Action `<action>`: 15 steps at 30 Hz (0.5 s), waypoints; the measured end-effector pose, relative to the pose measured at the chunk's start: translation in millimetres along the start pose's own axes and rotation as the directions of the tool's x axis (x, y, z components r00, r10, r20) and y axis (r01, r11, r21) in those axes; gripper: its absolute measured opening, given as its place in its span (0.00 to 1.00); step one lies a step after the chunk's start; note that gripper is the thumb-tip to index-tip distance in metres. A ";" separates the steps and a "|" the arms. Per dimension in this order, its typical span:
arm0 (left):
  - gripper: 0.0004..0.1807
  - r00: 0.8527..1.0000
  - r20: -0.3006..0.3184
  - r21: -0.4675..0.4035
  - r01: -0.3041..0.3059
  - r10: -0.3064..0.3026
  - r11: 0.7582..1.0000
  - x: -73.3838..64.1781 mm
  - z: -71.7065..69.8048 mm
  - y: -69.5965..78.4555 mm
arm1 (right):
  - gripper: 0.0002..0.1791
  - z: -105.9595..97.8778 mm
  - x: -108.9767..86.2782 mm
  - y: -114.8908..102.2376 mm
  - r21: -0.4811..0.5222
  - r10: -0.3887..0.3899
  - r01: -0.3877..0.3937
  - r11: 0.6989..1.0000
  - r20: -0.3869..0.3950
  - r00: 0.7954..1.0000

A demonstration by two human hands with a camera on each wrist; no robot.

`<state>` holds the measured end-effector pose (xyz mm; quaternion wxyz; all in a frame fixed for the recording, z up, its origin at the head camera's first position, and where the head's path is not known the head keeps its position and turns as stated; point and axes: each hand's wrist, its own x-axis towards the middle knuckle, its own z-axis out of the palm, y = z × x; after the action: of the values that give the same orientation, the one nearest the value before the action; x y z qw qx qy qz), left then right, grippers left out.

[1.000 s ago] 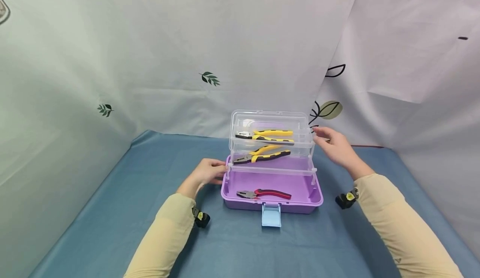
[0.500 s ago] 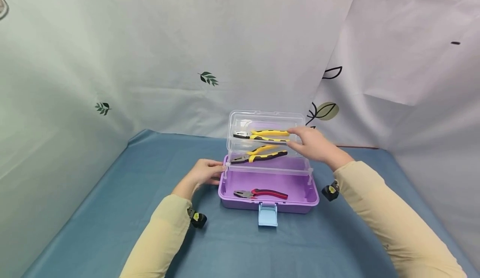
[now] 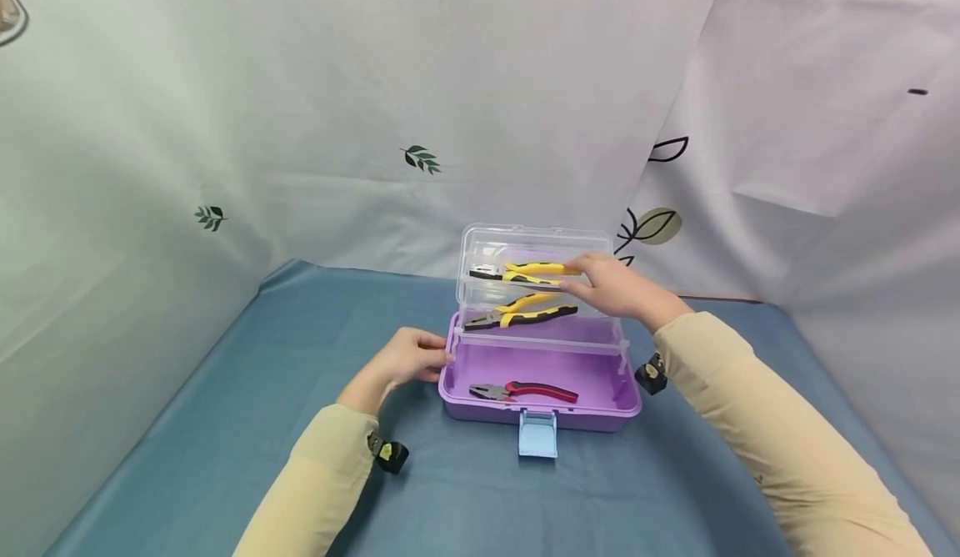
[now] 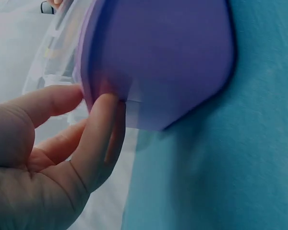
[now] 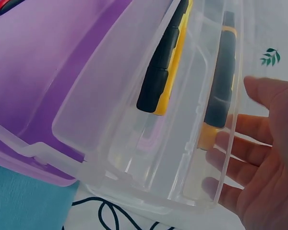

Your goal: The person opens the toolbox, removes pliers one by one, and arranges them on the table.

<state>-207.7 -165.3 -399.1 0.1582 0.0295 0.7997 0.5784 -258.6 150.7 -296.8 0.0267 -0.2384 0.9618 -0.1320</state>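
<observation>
A purple toolbox (image 3: 480, 410) stands opened on the table, with clear trays raised at its back. My left hand (image 3: 408, 355) pinches the box's left rim between thumb and fingers, as the left wrist view shows close up. In the upper clear tray lie yellow-and-black pliers (image 3: 534, 278); my right hand (image 3: 617, 286) has its fingers in by their handle ends, thumb spread apart. In the right wrist view the fingertips show through the tray's clear wall beside a handle (image 5: 221, 79). Similar pliers (image 3: 517, 318) lie in the lower tray. Red-and-black pliers (image 3: 542, 390) lie in the purple bottom.
A light blue latch (image 3: 537, 438) hangs down at the box's front. The clear lid (image 3: 480, 236) stands raised at the back. Blue cloth (image 3: 450, 499) covers the table, and a pale printed curtain (image 3: 525, 107) rises behind it.
My right hand has moved left from beside the lid's right edge to the upper pliers' handles. My left hand stays at the left rim, slightly lower.
</observation>
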 end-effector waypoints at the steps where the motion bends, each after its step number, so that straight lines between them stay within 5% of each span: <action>1: 0.20 1.000 -0.008 -0.007 -0.002 0.002 1.000 -1.1 0.5 -1.2 | 0.31 0.8 0.6 -0.6 0.000 0.000 0.000 1.000 0.000 1.000; 8: 0.19 0.999 -0.039 -0.015 -0.014 0.013 1.000 -4.0 3.0 -6.4 | 0.17 6.3 1.3 -3.2 -0.073 -0.099 0.095 0.993 -0.059 0.993; 15: 0.19 0.999 -0.044 -0.015 -0.020 0.020 1.000 -2.5 5.0 -7.3 | 0.14 5.9 6.1 -3.3 -0.014 -0.059 0.058 0.998 -0.033 0.998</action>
<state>-202.9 -163.7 -406.7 0.1353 0.0237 0.7982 0.5865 -261.8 143.6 -301.5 0.0049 -0.2643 0.9556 -0.1304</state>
